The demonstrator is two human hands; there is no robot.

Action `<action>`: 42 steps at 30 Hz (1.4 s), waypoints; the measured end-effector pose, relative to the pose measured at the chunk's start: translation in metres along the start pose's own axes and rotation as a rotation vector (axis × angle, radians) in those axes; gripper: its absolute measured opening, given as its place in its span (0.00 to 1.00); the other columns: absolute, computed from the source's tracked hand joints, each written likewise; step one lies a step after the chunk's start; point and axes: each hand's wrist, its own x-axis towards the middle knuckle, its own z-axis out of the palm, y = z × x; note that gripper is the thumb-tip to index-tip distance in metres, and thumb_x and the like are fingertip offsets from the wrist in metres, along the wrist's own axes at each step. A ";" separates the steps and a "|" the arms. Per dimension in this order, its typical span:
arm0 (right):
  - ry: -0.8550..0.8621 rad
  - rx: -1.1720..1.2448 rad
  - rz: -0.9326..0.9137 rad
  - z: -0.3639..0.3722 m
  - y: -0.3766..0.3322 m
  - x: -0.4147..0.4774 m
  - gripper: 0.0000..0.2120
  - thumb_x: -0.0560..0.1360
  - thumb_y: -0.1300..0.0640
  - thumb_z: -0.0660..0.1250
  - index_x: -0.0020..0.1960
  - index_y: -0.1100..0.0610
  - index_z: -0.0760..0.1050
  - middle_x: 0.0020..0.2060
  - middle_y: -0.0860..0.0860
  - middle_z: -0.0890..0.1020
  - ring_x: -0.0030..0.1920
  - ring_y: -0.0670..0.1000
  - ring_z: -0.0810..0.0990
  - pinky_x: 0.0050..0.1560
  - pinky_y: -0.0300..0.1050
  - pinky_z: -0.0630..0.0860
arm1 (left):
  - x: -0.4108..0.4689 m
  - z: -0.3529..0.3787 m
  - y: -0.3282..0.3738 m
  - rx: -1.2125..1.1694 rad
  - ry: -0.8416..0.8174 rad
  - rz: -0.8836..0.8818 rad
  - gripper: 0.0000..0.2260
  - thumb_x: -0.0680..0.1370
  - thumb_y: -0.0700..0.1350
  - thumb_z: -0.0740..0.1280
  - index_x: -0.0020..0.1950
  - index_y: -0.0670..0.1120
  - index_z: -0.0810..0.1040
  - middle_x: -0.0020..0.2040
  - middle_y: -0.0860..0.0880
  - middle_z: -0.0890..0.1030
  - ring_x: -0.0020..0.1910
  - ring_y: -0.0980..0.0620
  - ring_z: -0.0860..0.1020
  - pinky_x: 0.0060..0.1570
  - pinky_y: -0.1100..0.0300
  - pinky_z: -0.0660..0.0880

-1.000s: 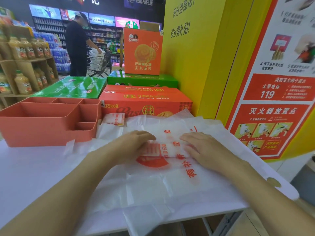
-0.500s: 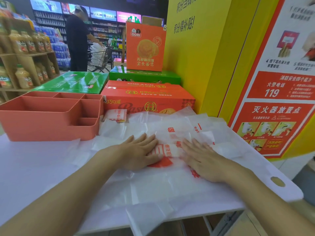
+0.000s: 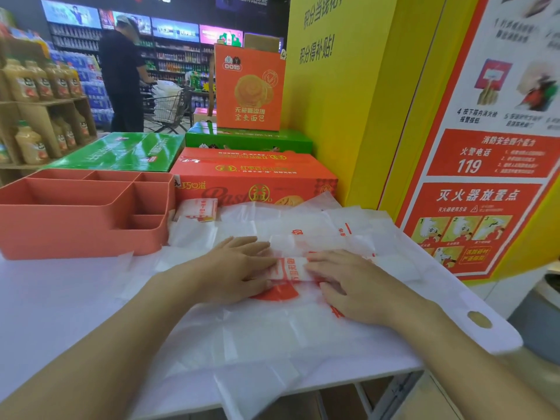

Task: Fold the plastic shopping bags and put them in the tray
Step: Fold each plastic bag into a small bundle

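Observation:
A small folded plastic bag (image 3: 292, 269) with red print lies on top of several flat white plastic bags (image 3: 272, 334) spread over the white table (image 3: 60, 313). My left hand (image 3: 239, 271) lies flat with straight fingers, pressing the folded bag's left end. My right hand (image 3: 348, 283) presses its right end, fingers extended. Another folded bag (image 3: 197, 211) sits beside the orange compartment tray (image 3: 75, 234) at the left, whose compartments look empty.
Red (image 3: 251, 180) and green (image 3: 121, 151) cartons stand behind the table, with an upright orange box (image 3: 250, 89) on them. A yellow wall (image 3: 348, 101) with a red fire poster (image 3: 491, 177) rises at the right. A person with a shopping cart (image 3: 169, 110) stands far back.
Both hands have stayed on the folded bag, shifting a little over it; the left hand's fingers flattened out from a curled pose. The camera view moved slightly.

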 end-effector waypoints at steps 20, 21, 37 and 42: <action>0.185 -0.099 0.259 -0.021 -0.004 0.029 0.12 0.81 0.47 0.56 0.50 0.50 0.76 0.43 0.49 0.83 0.48 0.56 0.79 0.50 0.52 0.76 | -0.004 -0.028 -0.012 0.074 0.349 -0.320 0.22 0.76 0.72 0.53 0.44 0.58 0.78 0.36 0.56 0.76 0.40 0.53 0.75 0.31 0.60 0.64; 0.197 -0.115 0.268 -0.020 -0.003 0.031 0.13 0.81 0.47 0.55 0.48 0.52 0.75 0.42 0.50 0.81 0.47 0.56 0.77 0.50 0.52 0.74 | -0.003 -0.028 -0.014 0.073 0.347 -0.339 0.22 0.77 0.72 0.53 0.42 0.57 0.77 0.37 0.56 0.76 0.40 0.53 0.76 0.30 0.61 0.63; -0.005 -0.020 0.080 -0.002 -0.003 0.052 0.23 0.87 0.49 0.48 0.82 0.47 0.56 0.81 0.42 0.56 0.81 0.45 0.49 0.81 0.47 0.44 | 0.014 0.000 -0.008 -0.193 0.109 -0.046 0.20 0.85 0.54 0.55 0.78 0.59 0.64 0.79 0.59 0.62 0.78 0.57 0.60 0.77 0.56 0.55; -0.234 -0.044 0.055 0.013 -0.024 0.058 0.28 0.86 0.43 0.43 0.83 0.48 0.43 0.82 0.45 0.44 0.81 0.49 0.38 0.81 0.55 0.40 | 0.016 0.007 -0.006 -0.102 -0.128 -0.078 0.33 0.78 0.68 0.41 0.82 0.57 0.45 0.82 0.57 0.43 0.81 0.54 0.41 0.79 0.50 0.40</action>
